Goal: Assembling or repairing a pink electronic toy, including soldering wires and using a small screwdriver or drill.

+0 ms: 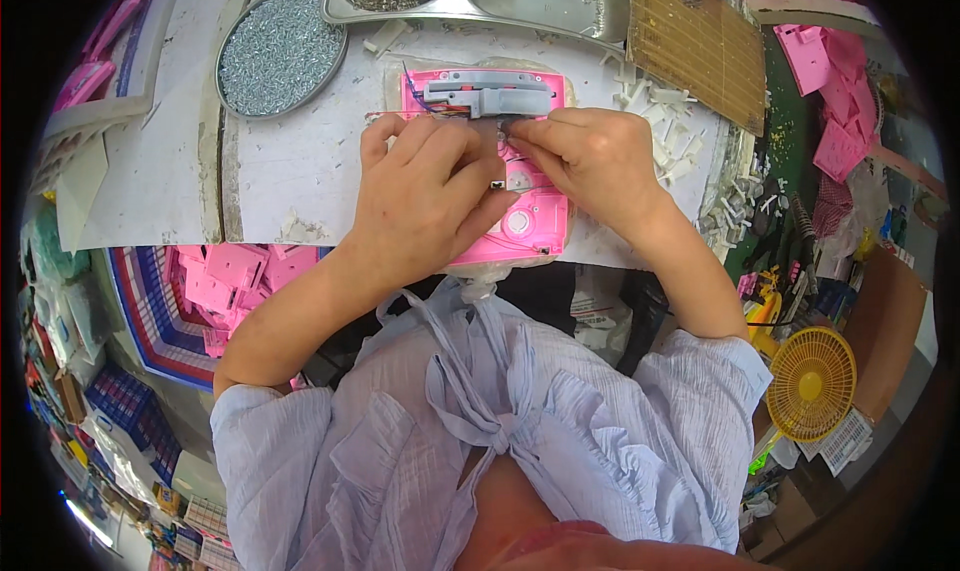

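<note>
Left hand (430, 186) curls over the left side of the pink panel (545, 216), frame centre, long axis up-down; can't tell if it's gripping. The grey part (510, 101) lies crosswise just above both sets of fingertips, neither hand clearly nearer. Right hand (600, 156) has its fingers bunched, any pinch hidden. Count: two hands, one panel, one grey part, one yellow fan (812, 383) lower right.

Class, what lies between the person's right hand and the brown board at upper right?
In the head view, small white pieces lie scattered on the white tabletop between the right hand and the brown board.
</note>
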A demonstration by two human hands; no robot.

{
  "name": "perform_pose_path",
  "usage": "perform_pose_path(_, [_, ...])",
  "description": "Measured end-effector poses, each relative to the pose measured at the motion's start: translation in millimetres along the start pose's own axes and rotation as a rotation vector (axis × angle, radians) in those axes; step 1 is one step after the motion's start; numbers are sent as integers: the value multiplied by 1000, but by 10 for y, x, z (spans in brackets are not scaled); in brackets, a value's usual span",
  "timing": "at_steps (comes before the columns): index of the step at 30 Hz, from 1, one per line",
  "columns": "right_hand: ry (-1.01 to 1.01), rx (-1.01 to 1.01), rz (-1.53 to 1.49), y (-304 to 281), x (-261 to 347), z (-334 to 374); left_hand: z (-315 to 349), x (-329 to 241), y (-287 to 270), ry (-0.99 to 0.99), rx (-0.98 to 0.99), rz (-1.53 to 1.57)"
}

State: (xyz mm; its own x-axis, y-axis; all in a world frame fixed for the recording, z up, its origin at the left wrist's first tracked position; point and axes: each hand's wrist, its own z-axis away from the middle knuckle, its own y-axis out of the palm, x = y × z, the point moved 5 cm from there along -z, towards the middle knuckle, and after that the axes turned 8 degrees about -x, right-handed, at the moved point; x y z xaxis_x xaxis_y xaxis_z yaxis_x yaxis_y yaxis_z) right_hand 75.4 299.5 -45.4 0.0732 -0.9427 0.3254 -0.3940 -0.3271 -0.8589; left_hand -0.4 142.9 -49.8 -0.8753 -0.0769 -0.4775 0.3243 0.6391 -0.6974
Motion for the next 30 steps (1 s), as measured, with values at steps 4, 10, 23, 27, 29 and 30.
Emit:
perform_pose_path(4, [11, 71, 65, 8, 40, -14, 17, 19, -74, -3, -70, 48])
perform_pose_path(10, [-68, 131, 51, 16, 22, -31, 67, 39, -120, -27, -70, 51])
perform_pose_path(23, [-610, 392, 50, -145, -171, -273, 36, 48, -57, 57, 4, 54])
perform_pose_path(27, [-457, 298, -107, -191, -278, -231, -44, 64, -5, 61, 63, 19])
perform_pose_path(29, [-340, 166, -168, -283, -289, -116, -81, 68, 12, 65, 89, 8])
perform_pose_path(30, [-281, 149, -155, -308, -302, -42, -91, 68, 20, 65, 106, 7])
